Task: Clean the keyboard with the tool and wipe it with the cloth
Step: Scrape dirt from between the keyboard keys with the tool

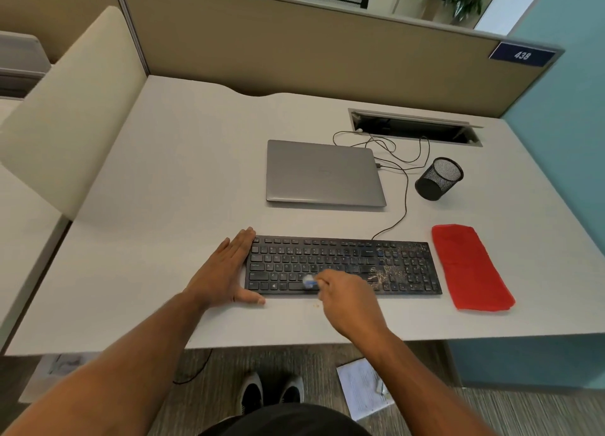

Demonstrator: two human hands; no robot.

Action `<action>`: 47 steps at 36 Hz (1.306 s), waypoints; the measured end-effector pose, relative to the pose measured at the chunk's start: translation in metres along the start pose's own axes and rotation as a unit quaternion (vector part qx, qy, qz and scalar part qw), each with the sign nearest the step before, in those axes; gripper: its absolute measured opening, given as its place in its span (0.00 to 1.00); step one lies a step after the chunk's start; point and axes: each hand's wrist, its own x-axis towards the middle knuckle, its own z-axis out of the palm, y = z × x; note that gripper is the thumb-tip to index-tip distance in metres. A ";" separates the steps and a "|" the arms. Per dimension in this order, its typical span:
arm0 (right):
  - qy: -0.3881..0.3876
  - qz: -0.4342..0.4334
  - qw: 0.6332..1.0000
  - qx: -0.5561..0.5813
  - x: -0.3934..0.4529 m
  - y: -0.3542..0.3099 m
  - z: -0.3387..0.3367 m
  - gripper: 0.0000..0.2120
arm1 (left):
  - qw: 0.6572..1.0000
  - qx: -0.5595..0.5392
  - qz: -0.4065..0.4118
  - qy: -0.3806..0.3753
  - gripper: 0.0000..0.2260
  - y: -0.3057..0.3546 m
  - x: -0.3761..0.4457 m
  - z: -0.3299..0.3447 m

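The black keyboard [343, 267] lay near the front of the desk [163, 173], with crumbs on its right part. The left hand [226, 268] lay flat and open against the keyboard's left end. The right hand [343, 295] gripped a small blue brush [309, 282], blurry, over the near keys. A red cloth [469, 267] lay just right of the keyboard. A shut laptop [324, 173] sat farther back.

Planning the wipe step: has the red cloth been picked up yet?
No, the red cloth lies flat on the desk right of the keyboard, touched by neither hand.
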 end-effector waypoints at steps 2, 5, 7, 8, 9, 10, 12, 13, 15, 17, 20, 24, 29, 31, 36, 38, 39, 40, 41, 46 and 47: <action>-0.029 -0.028 0.999 0.002 0.006 -0.013 0.005 0.12 | 1.000 -0.001 -0.002 0.001 0.67 0.000 -0.001 0.000; -0.074 -0.056 0.995 -0.032 0.013 -0.028 0.009 0.12 | 1.000 -0.003 -0.004 0.006 0.67 0.000 0.000 0.000; -0.092 -0.071 0.991 -0.070 0.017 -0.033 0.010 0.12 | 1.000 -0.005 -0.004 0.008 0.67 0.000 0.000 0.001; -0.098 -0.080 0.988 -0.089 0.018 -0.035 0.010 0.12 | 1.000 -0.006 -0.004 0.007 0.67 0.001 0.000 0.001; -0.100 -0.089 0.986 -0.103 0.020 -0.037 0.010 0.11 | 1.000 -0.006 -0.004 0.006 0.67 0.000 0.000 0.001; -0.098 -0.096 0.984 -0.112 0.023 -0.039 0.010 0.10 | 1.000 -0.007 -0.004 0.007 0.67 0.000 0.000 0.001; -0.091 -0.105 0.984 -0.116 0.029 -0.041 0.010 0.07 | 1.000 -0.006 -0.004 0.007 0.67 0.000 0.000 0.000; -0.086 -0.106 0.984 -0.114 0.032 -0.042 0.010 0.06 | 1.000 -0.005 -0.005 0.006 0.67 0.000 0.000 0.000; -0.086 -0.101 0.986 -0.102 0.038 -0.042 0.011 0.04 | 1.000 -0.006 -0.006 0.005 0.67 0.001 0.000 0.001; -0.095 -0.089 0.988 -0.082 0.042 -0.042 0.012 0.03 | 1.000 -0.006 -0.007 0.006 0.67 0.000 0.000 0.001; -0.094 -0.055 0.993 -0.035 0.046 -0.040 0.013 0.04 | 1.000 -0.002 -0.005 0.007 0.67 -0.001 0.000 0.001; -0.092 -0.031 0.995 -0.006 0.043 -0.034 0.014 0.07 | 1.000 -0.002 -0.003 0.007 0.66 0.000 0.000 0.001; -0.056 -0.042 0.997 0.015 0.040 -0.037 0.009 0.07 | 1.000 0.004 -0.002 0.005 0.66 -0.001 0.001 0.001; -0.037 -0.056 0.998 -0.001 0.040 -0.039 0.008 0.06 | 1.000 0.006 -0.001 0.003 0.66 0.000 0.000 0.001; -0.069 -0.100 0.989 -0.082 0.033 -0.038 0.010 0.08 | 1.000 -0.002 -0.002 0.007 0.67 0.000 0.000 0.002; -0.097 -0.093 0.988 -0.071 0.032 -0.035 0.010 0.07 | 1.000 -0.002 -0.002 0.007 0.67 -0.001 0.000 0.002; -0.109 -0.086 0.989 -0.056 0.032 -0.034 0.009 0.06 | 1.000 -0.002 -0.001 0.007 0.67 -0.002 0.000 0.002; -0.110 -0.076 0.990 -0.037 0.033 -0.034 0.008 0.07 | 1.000 -0.002 0.000 0.008 0.67 -0.002 0.000 0.002; -0.098 -0.066 0.993 -0.020 0.033 -0.034 0.007 0.08 | 1.000 -0.002 0.000 0.009 0.67 -0.002 0.000 0.002; -0.063 -0.071 0.995 -0.042 0.029 -0.033 0.011 0.11 | 1.000 -0.004 0.002 0.011 0.67 -0.002 -0.001 0.003; -0.079 -0.074 0.993 -0.045 0.027 -0.033 0.013 0.11 | 1.000 -0.006 0.001 0.010 0.67 -0.002 -0.001 0.003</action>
